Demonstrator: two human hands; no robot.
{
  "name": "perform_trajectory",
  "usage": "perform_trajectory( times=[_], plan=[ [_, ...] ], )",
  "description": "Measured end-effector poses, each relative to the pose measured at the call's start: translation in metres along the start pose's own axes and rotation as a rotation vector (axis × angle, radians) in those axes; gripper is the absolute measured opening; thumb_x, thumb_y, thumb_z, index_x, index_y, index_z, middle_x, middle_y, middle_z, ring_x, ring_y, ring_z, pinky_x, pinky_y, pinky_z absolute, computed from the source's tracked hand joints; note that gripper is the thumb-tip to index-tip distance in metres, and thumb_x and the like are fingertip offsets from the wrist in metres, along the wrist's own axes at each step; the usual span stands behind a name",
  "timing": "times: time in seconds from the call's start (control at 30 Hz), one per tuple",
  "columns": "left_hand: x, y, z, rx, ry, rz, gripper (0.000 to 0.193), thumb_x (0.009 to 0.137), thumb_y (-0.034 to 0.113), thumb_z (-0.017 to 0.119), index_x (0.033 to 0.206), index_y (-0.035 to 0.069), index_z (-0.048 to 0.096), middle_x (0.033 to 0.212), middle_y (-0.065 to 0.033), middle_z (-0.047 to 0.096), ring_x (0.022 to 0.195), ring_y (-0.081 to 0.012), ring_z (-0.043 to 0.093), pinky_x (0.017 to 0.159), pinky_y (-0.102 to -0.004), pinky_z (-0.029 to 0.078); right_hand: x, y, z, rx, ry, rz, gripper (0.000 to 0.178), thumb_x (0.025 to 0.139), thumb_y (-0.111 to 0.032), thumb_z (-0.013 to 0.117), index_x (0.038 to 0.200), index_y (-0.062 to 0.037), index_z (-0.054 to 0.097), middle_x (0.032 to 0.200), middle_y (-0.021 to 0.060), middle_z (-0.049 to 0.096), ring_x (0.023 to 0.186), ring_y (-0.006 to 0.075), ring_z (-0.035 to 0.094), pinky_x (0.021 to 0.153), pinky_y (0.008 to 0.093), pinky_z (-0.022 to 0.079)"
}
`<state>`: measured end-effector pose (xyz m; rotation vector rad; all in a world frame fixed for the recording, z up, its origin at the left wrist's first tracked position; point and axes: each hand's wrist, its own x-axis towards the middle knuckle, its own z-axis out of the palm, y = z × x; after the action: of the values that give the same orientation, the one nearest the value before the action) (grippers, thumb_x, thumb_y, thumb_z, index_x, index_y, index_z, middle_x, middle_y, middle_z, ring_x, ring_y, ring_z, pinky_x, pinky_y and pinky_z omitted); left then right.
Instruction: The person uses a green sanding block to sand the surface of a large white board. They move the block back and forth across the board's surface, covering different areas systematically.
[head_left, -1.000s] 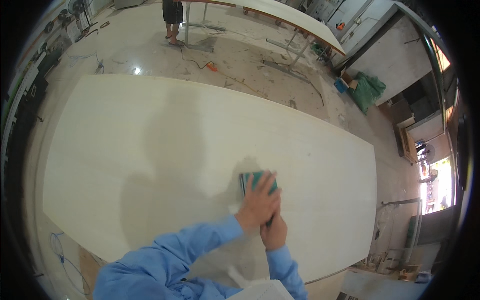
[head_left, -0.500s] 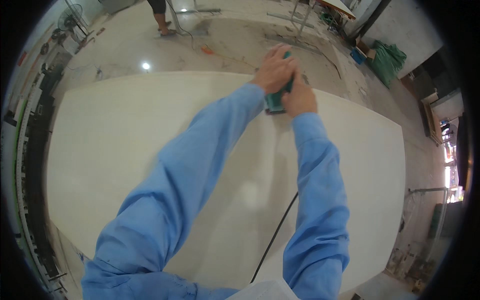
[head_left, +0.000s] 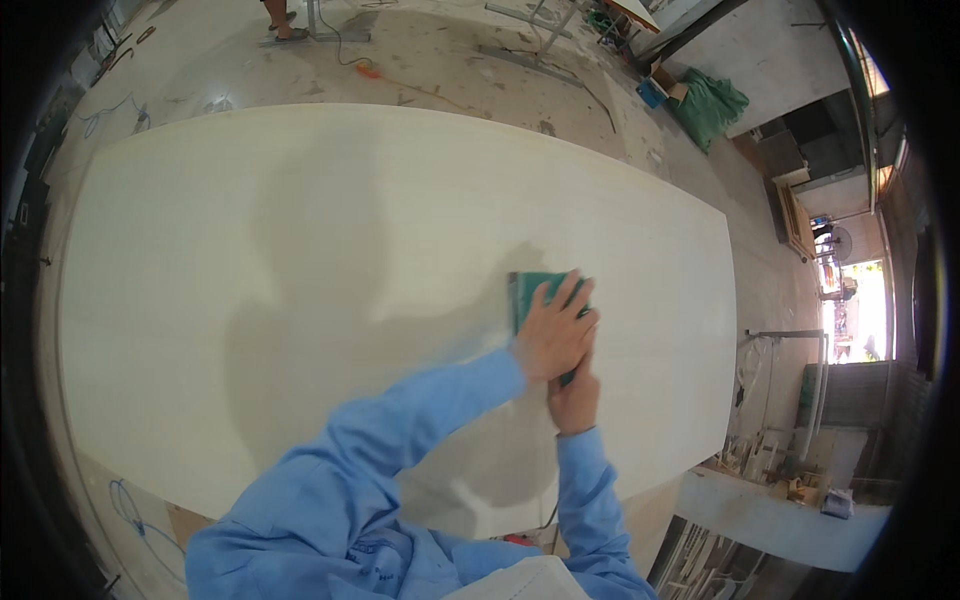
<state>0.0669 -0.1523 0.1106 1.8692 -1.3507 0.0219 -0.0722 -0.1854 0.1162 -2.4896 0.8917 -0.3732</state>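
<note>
A green power sander [head_left: 532, 291] rests flat on a large pale wooden panel [head_left: 300, 250]. My left hand [head_left: 553, 335] lies on top of the sander, fingers spread over its body. My right hand [head_left: 574, 394] grips the rear of the sander just behind the left hand. Both arms are in light blue sleeves and come in from the lower edge. The sander stands right of the panel's middle, in the near half.
A dusty concrete floor surrounds the panel. A person's legs [head_left: 284, 17] stand at the far edge next to a metal stand. Green sacks [head_left: 712, 103] and boxes lie at the far right. Scrap wood [head_left: 770, 470] is piled at the near right.
Half a second ago my arms reached far out with the sander near the panel's far edge. Now the sander has been pulled back toward me, and my arms are bent.
</note>
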Motion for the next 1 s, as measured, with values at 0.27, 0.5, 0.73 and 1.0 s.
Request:
perform_trajectory(
  times=[0.27,0.5,0.73,1.0],
  plan=[
    [-0.031,-0.122,-0.098,0.204,0.157,-0.237,0.031,0.093,0.027,0.054,0.114,0.007,0.068,0.147,-0.0160,0.047,0.145,-0.0417,0.030,0.111,-0.0638,0.031,0.071,-0.115,0.067,-0.011,-0.282,-0.222,0.089,0.083,-0.012,0.068,0.158,-0.0027,0.021,0.099,0.0239,0.068,0.084,0.0438,0.067,0.070,0.0516,0.054],
    [0.144,-0.281,-0.109,0.349,0.408,0.082,0.027,0.097,0.021,0.046,0.101,0.005,0.067,0.119,-0.0164,0.066,0.125,-0.0361,0.052,0.104,-0.0500,0.038,0.297,-0.140,0.100,-0.030,-0.249,-0.338,0.091,0.083,-0.013,0.065,0.160,-0.0097,0.018,0.093,0.0268,0.071,0.084,0.0438,0.070,0.080,0.0525,0.056],
    [0.306,-0.259,0.040,0.234,0.469,0.387,0.022,0.076,0.019,0.063,0.093,0.012,0.075,0.110,-0.0062,0.072,0.123,-0.0323,0.056,0.107,-0.0469,0.038,0.406,0.009,0.045,-0.152,-0.047,-0.198,0.055,0.084,-0.019,0.063,0.135,-0.0058,0.048,0.106,0.0261,0.071,0.100,0.0433,0.068,0.090,0.0505,0.054],
    [0.272,-0.073,0.127,0.107,0.041,0.069,0.031,0.100,0.030,0.048,0.115,0.014,0.069,0.139,-0.0079,0.057,0.140,-0.0342,0.039,0.112,-0.0623,0.032,0.285,0.124,-0.039,-0.200,0.092,0.094,0.092,0.087,-0.024,0.067,0.161,-0.0174,0.014,0.104,0.0289,0.070,0.094,0.0528,0.066,0.082,0.0580,0.054]
  ],
)
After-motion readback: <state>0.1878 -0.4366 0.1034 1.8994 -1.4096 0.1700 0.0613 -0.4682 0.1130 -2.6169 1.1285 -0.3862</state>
